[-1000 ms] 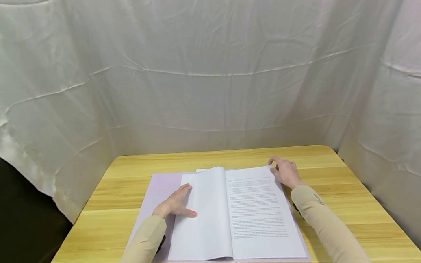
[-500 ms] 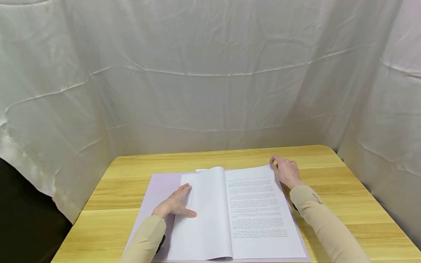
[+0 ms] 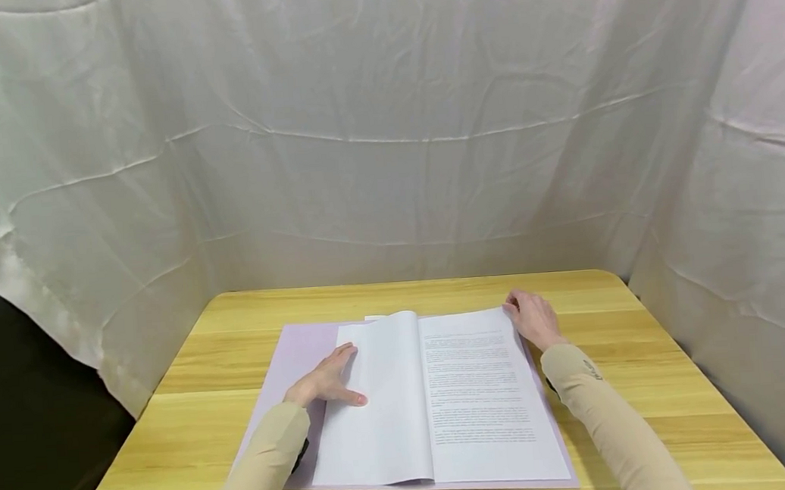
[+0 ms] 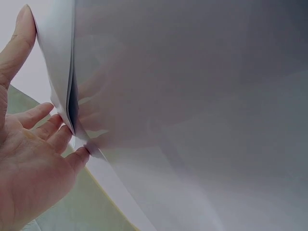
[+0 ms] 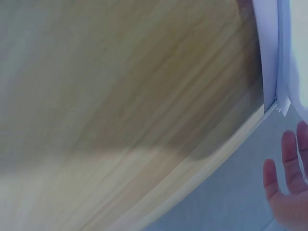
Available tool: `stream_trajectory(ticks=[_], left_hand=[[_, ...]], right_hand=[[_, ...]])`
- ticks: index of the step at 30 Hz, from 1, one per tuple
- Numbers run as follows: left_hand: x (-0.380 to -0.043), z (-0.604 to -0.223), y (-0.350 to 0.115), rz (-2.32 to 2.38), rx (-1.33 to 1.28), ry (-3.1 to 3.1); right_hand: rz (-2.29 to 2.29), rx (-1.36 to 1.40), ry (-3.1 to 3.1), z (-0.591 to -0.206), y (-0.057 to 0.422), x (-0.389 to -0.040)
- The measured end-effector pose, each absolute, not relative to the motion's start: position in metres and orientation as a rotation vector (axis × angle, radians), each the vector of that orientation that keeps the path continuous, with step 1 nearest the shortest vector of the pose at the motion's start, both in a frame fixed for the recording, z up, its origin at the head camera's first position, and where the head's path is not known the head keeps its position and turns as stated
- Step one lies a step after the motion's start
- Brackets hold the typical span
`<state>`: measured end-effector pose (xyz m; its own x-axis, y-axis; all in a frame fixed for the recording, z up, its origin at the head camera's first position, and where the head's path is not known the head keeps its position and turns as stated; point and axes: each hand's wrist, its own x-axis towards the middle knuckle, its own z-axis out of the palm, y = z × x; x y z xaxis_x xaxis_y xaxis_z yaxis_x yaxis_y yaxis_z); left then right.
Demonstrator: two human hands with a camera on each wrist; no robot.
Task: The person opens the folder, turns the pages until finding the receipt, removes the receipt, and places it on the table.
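Note:
An open stack of white printed sheets lies on a lilac folder (image 3: 304, 346) on the table. My left hand (image 3: 323, 383) rests on the turned-over left page (image 3: 384, 420), thumb and fingers spread. Its fingers touch the paper's edge (image 4: 70, 96) in the left wrist view. My right hand (image 3: 536, 318) pinches the far right corner of the printed right page (image 3: 478, 391) between thumb and forefinger. That page's corner is slightly lifted. Only the other fingers (image 5: 291, 166) of this hand show in the right wrist view, loosely extended; the pinch itself is outside it.
The wooden table (image 3: 649, 401) extends on both sides of the folder. A pale curtain (image 3: 387, 162) hangs around its back and sides. Black material (image 3: 29, 422) shows at the far left. A white sheet edge (image 3: 372, 317) sticks out behind the folder.
My right hand has shifted slightly at the page corner, and its fingers have drawn closer together there. The left hand stays in place on the left page.

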<state>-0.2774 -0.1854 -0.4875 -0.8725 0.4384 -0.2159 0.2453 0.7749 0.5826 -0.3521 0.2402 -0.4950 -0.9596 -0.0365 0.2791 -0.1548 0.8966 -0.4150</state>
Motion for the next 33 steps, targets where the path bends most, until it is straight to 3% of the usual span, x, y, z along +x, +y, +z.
stream_trajectory(ticks=[9,33], left_hand=[[-0.2774,-0.4879,-0.1865,0.814,0.535,2.623],[-0.2779,-0.4865,-0.1844,0.785,0.497,2.605]], right_hand=[[1.049,0.181,-2.810,-0.4898,0.2374,-0.3524],[0.865,0.248,-2.774,-0.4918,0.2388,-0.3532]])
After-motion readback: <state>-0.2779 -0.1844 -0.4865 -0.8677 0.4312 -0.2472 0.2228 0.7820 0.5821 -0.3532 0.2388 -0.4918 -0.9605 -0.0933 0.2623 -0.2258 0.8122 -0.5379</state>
